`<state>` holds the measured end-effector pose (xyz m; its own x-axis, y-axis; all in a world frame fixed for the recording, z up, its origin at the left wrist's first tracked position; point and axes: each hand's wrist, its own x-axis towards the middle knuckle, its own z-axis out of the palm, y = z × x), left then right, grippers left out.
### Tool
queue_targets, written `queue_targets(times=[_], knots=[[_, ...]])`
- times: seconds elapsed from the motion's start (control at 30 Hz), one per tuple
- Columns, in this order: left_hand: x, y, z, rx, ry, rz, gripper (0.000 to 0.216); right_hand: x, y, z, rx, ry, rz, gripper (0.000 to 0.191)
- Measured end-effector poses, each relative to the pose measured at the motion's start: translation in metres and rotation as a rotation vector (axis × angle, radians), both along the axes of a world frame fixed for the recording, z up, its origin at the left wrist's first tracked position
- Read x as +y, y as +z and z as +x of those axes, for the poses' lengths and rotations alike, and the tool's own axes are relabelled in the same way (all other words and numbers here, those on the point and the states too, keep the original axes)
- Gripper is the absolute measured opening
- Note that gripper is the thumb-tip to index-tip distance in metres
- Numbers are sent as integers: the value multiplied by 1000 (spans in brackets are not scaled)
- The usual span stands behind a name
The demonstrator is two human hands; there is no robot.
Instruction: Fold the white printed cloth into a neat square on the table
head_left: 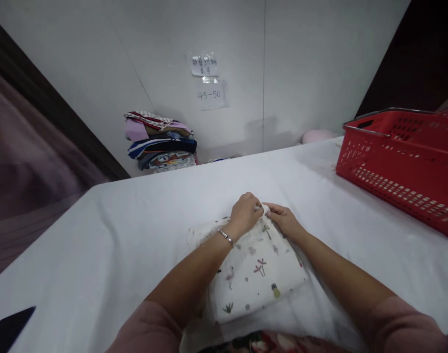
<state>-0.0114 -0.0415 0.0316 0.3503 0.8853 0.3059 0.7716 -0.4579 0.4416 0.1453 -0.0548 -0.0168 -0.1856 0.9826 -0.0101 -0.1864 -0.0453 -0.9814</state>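
A white cloth (251, 279) printed with palm trees, a flamingo and a pineapple lies folded on the white-covered table (143, 211), close in front of me. At its far corner my left hand (246, 213), with a silver bracelet on the wrist, is closed with the cloth pinched in its fingers. My right hand (284, 220) meets it from the right, its fingers closed on the same bunched corner. The thumbs and part of the gripped edge are hard to make out.
Folded fabrics (161, 144) are stacked by the wall at the back left. A red plastic basket (400, 166) with a metal handle stands on the right. A dark flat object (12, 328) lies at the lower left. Handwritten paper signs (209, 93) are taped to the wall.
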Motion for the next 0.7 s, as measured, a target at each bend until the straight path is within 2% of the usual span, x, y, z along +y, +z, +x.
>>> queue_targets(times=[0.13, 0.27, 0.37, 0.43, 0.47, 0.53, 0.63, 0.7], knots=[[-2, 0, 4, 20, -4, 1, 12, -1, -2, -2, -32, -35, -5, 49], [1, -3, 6, -152, 57, -20, 10, -4, 0, -2, -24, 34, 15, 45], [6, -10, 6, -297, 202, -228, 8, -6, 2, -1, -12, 85, 28, 43], [8, -13, 6, -336, 247, -348, 12, -6, 3, 0, -20, 76, 15, 42], [8, -14, 6, -336, 251, -350, 14, -6, 3, 0, -30, 61, 5, 42], [5, -12, 6, -315, 212, -242, 15, -5, 4, -1, -50, 18, -11, 42], [-4, -5, 6, -268, 69, -74, 14, -6, 7, -4, -50, -17, -14, 38], [-11, -1, 7, -243, -11, -39, 14, -7, 9, -6, -16, -16, -13, 35]])
